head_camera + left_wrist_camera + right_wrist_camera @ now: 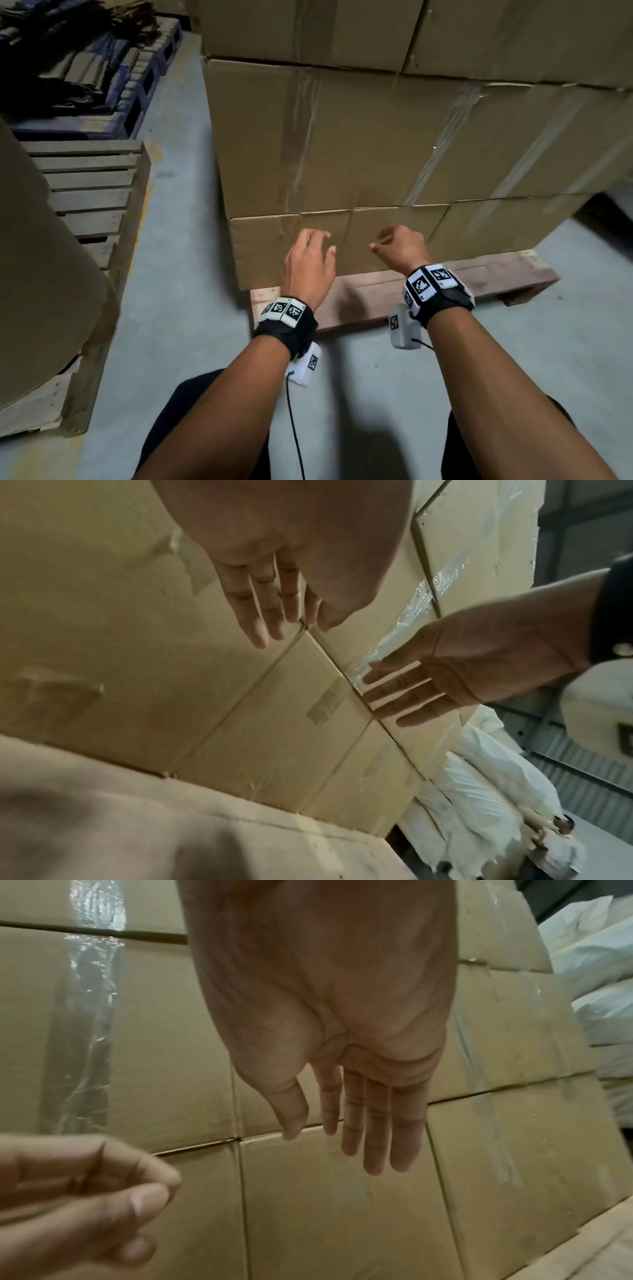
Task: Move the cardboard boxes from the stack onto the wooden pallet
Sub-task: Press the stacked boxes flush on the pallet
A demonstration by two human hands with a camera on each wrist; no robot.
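A stack of taped cardboard boxes [342,144] rises in front of me on a reddish wooden pallet [462,284]. Both hands hover just before the bottom row box [267,246] and hold nothing. My left hand [310,260] is palm toward the cardboard with its fingers relaxed and spread. My right hand [399,245] hangs a little to the right, also off the box. In the left wrist view the left hand [274,607] and the right hand [428,688] show straight fingers near the box seams [342,674]. In the right wrist view the right hand [359,1123] has its fingers extended toward a box [325,1204].
A second wooden pallet [99,192] lies on the left with a large cardboard box [41,260] on it. Blue pallets [137,85] with dark material sit behind it. Grey concrete floor [178,274] runs between the two pallets. White sacks [479,791] lie right of the stack.
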